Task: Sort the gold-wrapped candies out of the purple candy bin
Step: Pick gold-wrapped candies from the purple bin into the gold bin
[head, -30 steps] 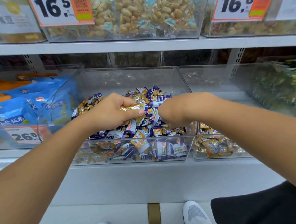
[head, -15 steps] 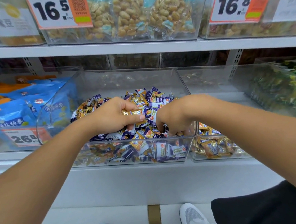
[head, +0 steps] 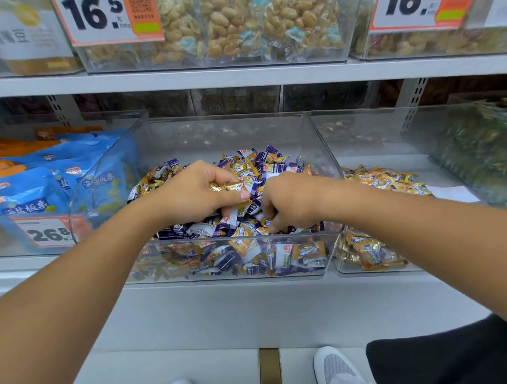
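A clear plastic candy bin (head: 240, 131) in the middle of the shelf holds a mixed heap of purple-wrapped candies (head: 270, 159) and gold-wrapped candies (head: 245, 245). My left hand (head: 196, 194) hovers over the heap and grips a bunch of gold-wrapped candies under its thumb. My right hand (head: 290, 203) reaches down into the heap near the front wall, its curled fingertips pinching at a gold-wrapped candy; the fingers are partly buried. To the right, a second clear bin (head: 377, 269) holds only gold-wrapped candies (head: 384, 179).
Blue and orange snack bags (head: 23, 195) fill the bin at left, with a 26.8 price tag (head: 48, 233). A bin of green-wrapped goods (head: 496, 153) stands at far right. Bins of peanuts (head: 244, 16) sit on the shelf above. My shoes (head: 334, 373) show on the floor below.
My right hand has moved down and forward into the heap, toward the front wall. My left hand stays over the pile with its gold candies.
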`<state>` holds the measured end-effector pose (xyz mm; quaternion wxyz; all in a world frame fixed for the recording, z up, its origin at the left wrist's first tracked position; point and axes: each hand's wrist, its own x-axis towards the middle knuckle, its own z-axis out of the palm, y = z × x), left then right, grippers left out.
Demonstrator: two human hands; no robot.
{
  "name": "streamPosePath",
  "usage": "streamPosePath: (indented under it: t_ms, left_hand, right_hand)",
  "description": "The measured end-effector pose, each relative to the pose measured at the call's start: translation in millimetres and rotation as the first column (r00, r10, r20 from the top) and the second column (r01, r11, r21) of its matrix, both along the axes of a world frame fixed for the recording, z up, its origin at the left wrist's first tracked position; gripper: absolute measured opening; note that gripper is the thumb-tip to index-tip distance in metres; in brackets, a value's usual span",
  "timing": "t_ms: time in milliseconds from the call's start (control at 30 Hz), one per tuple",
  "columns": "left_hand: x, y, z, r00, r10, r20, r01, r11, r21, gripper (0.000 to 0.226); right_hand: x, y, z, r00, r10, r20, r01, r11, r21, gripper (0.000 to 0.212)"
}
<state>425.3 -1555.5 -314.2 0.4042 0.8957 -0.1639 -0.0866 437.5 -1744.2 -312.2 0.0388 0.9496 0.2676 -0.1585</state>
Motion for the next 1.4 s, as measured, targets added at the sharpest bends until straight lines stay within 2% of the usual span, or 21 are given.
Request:
streamPosePath:
  t_ms: [133,200,333,500,567,633,733,800,900,1000,1100,1167,1233,1300,1367,1400]
  left_hand:
    - [0,-1,2,1.0,0.004,-0.009,-0.004,1.0,0.004,0.025]
    - [0,-2,6,1.0,0.002,-0.023,-0.001,1.0,0.022,0.028]
    - [1,-11,11,0.999,-0.011,-0.05,0.014,0.999,0.051,0.039]
    - [4,-19,11,0.996,-0.087,-0.034,0.09,0.993,0.079,0.022]
    - [5,-15,14,0.984,-0.16,-0.083,0.171,0.974,0.151,0.005]
    - [8,-7,16,0.963,-0.239,-0.126,0.267,0.912,0.311,0.013]
    - [9,-5,21,0.95,-0.294,-0.109,0.309,0.818,0.486,0.015]
    - [6,-11,18,0.947,-0.303,-0.108,0.313,0.791,0.526,0.019]
    - [3,-17,13,0.947,-0.305,-0.098,0.307,0.776,0.551,0.036]
    - [2,-14,12,0.955,-0.275,-0.112,0.286,0.749,0.598,0.05]
    - [3,-18,11,0.958,-0.271,-0.091,0.263,0.714,0.649,0.04]
    - [3,-16,9,0.956,-0.29,-0.03,0.248,0.754,0.608,0.027]
    - [1,-7,8,0.969,-0.243,0.039,0.196,0.86,0.47,0.013]
    - [-2,1,9,0.994,-0.083,0.064,0.071,0.982,0.177,0.011]
    - [-3,1,12,0.998,0.065,-0.015,-0.067,0.989,-0.133,0.016]
    - [-3,-4,15,0.995,0.092,-0.043,-0.099,0.972,-0.214,0.018]
  right_hand:
    - [5,-2,10,0.997,0.035,0.069,-0.04,0.997,0.063,0.025]
    - [4,-11,26,0.997,0.051,0.057,-0.055,0.995,0.084,0.028]
    - [-4,-14,37,0.996,0.086,-0.022,-0.086,0.996,-0.015,0.032]
    - [-8,-9,42,0.963,0.099,-0.25,-0.144,0.975,-0.168,0.01]
    - [-9,-6,38,0.962,0.119,-0.247,-0.183,0.948,-0.259,0.016]
    - [-9,-3,30,0.969,0.111,-0.22,-0.182,0.923,-0.339,0.027]
    - [-8,-4,22,0.982,0.093,-0.162,-0.151,0.908,-0.391,0.034]
    - [-8,-8,19,0.986,0.124,-0.114,-0.157,0.921,-0.356,0.023]
    - [-8,-12,23,0.986,0.159,-0.05,-0.167,0.96,-0.225,0.014]
    - [-6,-16,34,0.986,0.165,0.008,-0.164,0.983,-0.078,0.028]
    - [-4,-21,38,0.988,0.148,0.051,-0.151,0.986,0.067,0.037]
    - [-6,-24,39,0.988,0.139,0.07,-0.147,0.981,0.13,0.033]
    - [-10,-27,44,0.986,0.136,0.097,-0.153,0.965,0.211,0.025]
    - [-11,-36,52,0.983,0.121,0.136,-0.159,0.934,0.32,0.017]
    - [-9,-53,58,0.991,0.081,0.107,-0.123,0.867,0.483,0.016]
    - [-8,-64,61,0.997,0.054,0.054,-0.076,0.809,0.583,0.015]
